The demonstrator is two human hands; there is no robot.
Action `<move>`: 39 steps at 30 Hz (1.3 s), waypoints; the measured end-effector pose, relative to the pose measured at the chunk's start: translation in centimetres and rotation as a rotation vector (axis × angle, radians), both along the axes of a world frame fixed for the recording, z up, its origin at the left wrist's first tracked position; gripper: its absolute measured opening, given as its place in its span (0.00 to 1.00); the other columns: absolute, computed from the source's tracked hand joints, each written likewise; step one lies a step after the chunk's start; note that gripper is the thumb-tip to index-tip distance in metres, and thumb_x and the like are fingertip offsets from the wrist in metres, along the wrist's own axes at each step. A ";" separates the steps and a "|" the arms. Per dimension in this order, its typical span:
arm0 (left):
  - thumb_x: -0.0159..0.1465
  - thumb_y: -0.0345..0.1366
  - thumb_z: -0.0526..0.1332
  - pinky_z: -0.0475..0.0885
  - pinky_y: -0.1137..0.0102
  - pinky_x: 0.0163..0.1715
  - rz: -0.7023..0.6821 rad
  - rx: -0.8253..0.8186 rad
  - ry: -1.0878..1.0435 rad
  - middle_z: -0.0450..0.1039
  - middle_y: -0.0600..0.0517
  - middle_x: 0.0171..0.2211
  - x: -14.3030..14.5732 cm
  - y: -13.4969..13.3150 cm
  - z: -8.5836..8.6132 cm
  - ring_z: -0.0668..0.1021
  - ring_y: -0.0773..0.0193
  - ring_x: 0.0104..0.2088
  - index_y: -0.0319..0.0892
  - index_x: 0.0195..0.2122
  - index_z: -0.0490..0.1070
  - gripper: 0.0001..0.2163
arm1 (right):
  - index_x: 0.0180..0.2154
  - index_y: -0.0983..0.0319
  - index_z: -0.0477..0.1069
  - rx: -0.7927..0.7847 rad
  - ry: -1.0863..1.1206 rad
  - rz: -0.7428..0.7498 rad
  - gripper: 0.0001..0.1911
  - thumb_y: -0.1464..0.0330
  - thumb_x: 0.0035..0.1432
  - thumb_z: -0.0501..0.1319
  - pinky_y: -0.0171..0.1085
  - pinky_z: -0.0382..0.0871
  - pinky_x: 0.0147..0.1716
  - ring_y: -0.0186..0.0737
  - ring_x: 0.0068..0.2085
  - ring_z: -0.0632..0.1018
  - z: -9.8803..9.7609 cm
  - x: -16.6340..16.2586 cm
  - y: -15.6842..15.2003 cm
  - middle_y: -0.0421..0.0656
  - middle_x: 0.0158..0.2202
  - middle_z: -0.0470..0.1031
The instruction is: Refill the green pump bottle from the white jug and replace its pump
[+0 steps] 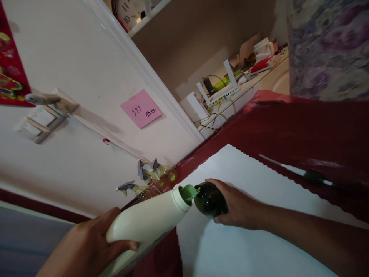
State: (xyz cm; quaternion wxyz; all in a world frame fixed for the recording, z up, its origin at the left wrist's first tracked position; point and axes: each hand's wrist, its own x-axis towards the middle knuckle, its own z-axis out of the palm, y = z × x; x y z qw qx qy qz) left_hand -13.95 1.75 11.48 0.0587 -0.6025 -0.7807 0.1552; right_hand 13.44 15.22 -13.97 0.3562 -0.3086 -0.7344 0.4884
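Nearest, grasping a pale bottle [144, 225] in the left hand [86, 236], thumb wrapped over the near side, tipped mouth-first toward a dark green bottle [210, 200]; holding that rounded vessel in the right hand [238, 206] above the sheet, leaving neither grip free. Just at the lip of the pale bottle, see some green matter [188, 192] beside the other opening; cannot tell for certain whether liquid or a solid piece. Judging by the pose, apparently busy with pouring from one vessel into the other; probably calling, in the next move, for a steady right hand, a slow change of tilt in the left and close alignment of the two openings, to avoid dripping onto the paper. Below, find a white sheet [219, 169] with a scalloped edge, laid over a dark red worktop [305, 123]; to the right, by that edge, note a thin-tubed tool [314, 177] in white and black. Farther off, by the wall, spot spray bottles [170, 173] with grey triggers. Higher up on the pale wall or door, read "377" on a pink note [141, 109], to the right of a handle [54, 100]. In the recess beyond, make out a router [223, 95] with raised antennas, a white mug [263, 47] and, above, part of a clock [129, 15]
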 end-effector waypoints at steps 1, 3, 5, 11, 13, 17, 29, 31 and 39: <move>0.57 0.60 0.62 0.69 0.66 0.31 -0.001 0.003 0.005 0.82 0.55 0.28 0.0 0.1 0.0 0.83 0.51 0.30 0.52 0.36 0.72 0.18 | 0.67 0.48 0.56 -0.004 -0.005 -0.003 0.53 0.65 0.40 0.75 0.57 0.70 0.55 0.60 0.59 0.72 0.0 0.0 0.0 0.48 0.60 0.71; 0.57 0.59 0.62 0.68 0.65 0.31 -0.002 0.009 0.018 0.81 0.55 0.28 0.0 0.2 0.0 0.83 0.51 0.31 0.51 0.36 0.72 0.18 | 0.67 0.48 0.56 -0.003 -0.007 -0.007 0.53 0.65 0.40 0.75 0.57 0.70 0.56 0.60 0.59 0.72 0.1 0.0 -0.1 0.48 0.60 0.71; 0.57 0.58 0.62 0.68 0.65 0.32 0.001 0.001 0.025 0.82 0.55 0.28 0.2 0.3 0.0 0.83 0.51 0.31 0.51 0.36 0.72 0.17 | 0.66 0.49 0.57 0.002 -0.001 -0.008 0.53 0.66 0.40 0.75 0.56 0.70 0.56 0.60 0.59 0.72 0.2 0.0 -0.1 0.48 0.60 0.71; 0.58 0.57 0.62 0.68 0.66 0.31 0.024 -0.003 0.019 0.82 0.56 0.29 0.7 0.3 0.2 0.84 0.52 0.31 0.51 0.37 0.72 0.16 | 0.66 0.49 0.57 0.002 0.012 -0.018 0.53 0.66 0.40 0.76 0.56 0.71 0.55 0.60 0.58 0.74 0.2 0.0 -0.1 0.48 0.60 0.72; 0.57 0.57 0.62 0.68 0.66 0.31 0.017 0.002 0.017 0.82 0.55 0.28 0.7 0.3 0.2 0.84 0.51 0.31 0.51 0.37 0.72 0.17 | 0.66 0.48 0.57 -0.002 0.016 -0.019 0.53 0.65 0.41 0.76 0.56 0.71 0.54 0.60 0.58 0.74 0.0 0.0 -0.1 0.48 0.60 0.72; 0.57 0.56 0.62 0.69 0.66 0.31 0.016 0.013 0.023 0.82 0.55 0.29 0.5 0.3 0.2 0.84 0.50 0.31 0.52 0.37 0.72 0.16 | 0.66 0.47 0.58 0.008 0.007 -0.017 0.52 0.65 0.41 0.76 0.56 0.71 0.55 0.59 0.58 0.74 0.1 0.1 -0.1 0.47 0.59 0.72; 0.58 0.58 0.61 0.68 0.65 0.32 0.013 -0.011 0.014 0.82 0.55 0.29 0.3 0.2 0.4 0.83 0.51 0.31 0.51 0.38 0.72 0.18 | 0.66 0.49 0.57 -0.014 -0.008 -0.005 0.52 0.66 0.40 0.75 0.55 0.71 0.55 0.60 0.57 0.73 0.6 0.2 -0.2 0.48 0.60 0.71; 0.58 0.58 0.61 0.68 0.65 0.32 0.018 -0.004 0.012 0.82 0.55 0.29 0.4 0.2 0.4 0.83 0.51 0.31 0.51 0.38 0.72 0.18 | 0.65 0.49 0.58 -0.020 -0.007 0.002 0.51 0.67 0.41 0.74 0.55 0.72 0.54 0.59 0.57 0.74 0.7 0.2 -0.3 0.48 0.59 0.72; 0.56 0.59 0.61 0.66 0.66 0.31 0.016 0.025 0.038 0.81 0.55 0.27 0.3 0.1 0.1 0.83 0.50 0.30 0.51 0.36 0.72 0.18 | 0.66 0.51 0.57 -0.006 -0.004 0.011 0.51 0.65 0.41 0.74 0.54 0.72 0.53 0.59 0.56 0.74 0.6 0.2 -0.1 0.48 0.58 0.72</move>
